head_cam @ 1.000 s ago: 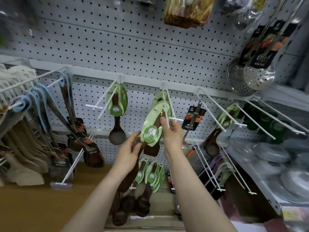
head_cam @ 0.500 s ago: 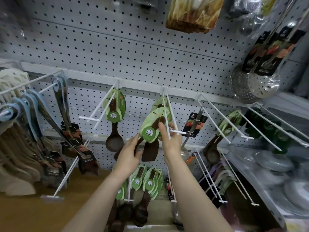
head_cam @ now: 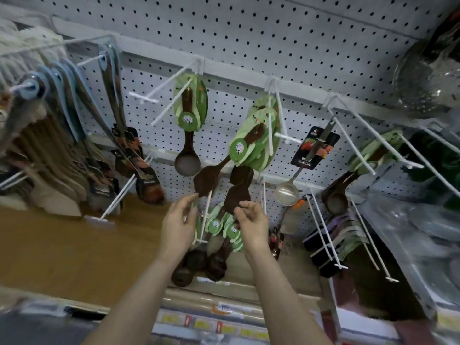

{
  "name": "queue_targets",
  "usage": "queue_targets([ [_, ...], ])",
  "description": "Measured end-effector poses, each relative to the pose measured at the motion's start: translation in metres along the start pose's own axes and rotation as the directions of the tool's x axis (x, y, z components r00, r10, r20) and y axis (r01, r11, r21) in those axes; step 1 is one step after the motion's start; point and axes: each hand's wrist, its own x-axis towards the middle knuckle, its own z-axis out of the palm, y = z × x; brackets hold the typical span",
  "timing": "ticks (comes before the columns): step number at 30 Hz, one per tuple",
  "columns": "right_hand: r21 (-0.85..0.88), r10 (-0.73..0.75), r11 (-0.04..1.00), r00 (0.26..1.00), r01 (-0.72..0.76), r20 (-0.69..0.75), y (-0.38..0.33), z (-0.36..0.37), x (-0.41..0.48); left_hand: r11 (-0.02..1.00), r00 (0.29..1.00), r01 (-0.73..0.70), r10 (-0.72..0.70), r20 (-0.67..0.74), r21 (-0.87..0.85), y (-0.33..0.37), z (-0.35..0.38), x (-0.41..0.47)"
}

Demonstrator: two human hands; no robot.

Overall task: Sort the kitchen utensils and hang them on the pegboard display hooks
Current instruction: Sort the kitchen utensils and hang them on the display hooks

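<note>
White pegboard (head_cam: 273, 33) carries wire hooks (head_cam: 171, 102) above a brown shelf (head_cam: 62, 245).

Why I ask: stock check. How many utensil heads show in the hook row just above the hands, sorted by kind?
Dark wooden spatulas: 3
Dark wooden round spoons: 2
Steel ladle: 1
Total: 6 heads showing; the overlapping green cards may hide more.

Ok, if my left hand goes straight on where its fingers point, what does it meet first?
The tilted brown spatula, its head just above the fingertips of the left hand; they seem almost touching, though depth is unclear.
</note>
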Motion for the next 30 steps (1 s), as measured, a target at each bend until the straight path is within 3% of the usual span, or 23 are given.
queue_targets([
  [5,-0.024,0.128,0.992,0.99,-0.127,0.053,0.051,0.016,-0.019,0.985,0.984,0.175,-0.174,-0.021,0.009,-0.043,-0.011,-0.042],
  [8,-0.041,0.223,0.975,0.973,-0.221,0.055,0.081,0.022,-0.027,0.937,0.936,0.35,-0.351,0.036,0.019,-0.067,-0.011,-0.061],
  [11,-0.087,0.288,0.955,0.956,-0.283,0.055,0.106,0.026,-0.031,0.906,0.9,0.416,-0.423,0.109,0.079,-0.091,-0.008,-0.069],
  [20,-0.257,0.33,0.908,0.943,-0.331,-0.048,0.166,0.021,0.001,0.92,0.849,0.317,-0.384,0.362,0.231,-0.137,0.033,-0.044],
  [27,-0.262,0.41,0.867,0.906,-0.424,-0.108,0.214,0.014,0.066,0.903,0.807,0.194,-0.369,0.462,0.383,-0.183,0.096,0.003],
  [30,-0.215,0.452,0.861,0.887,-0.461,-0.095,0.241,0.02,0.089,0.919,0.792,0.163,-0.338,0.508,0.359,-0.212,0.125,0.022],
])
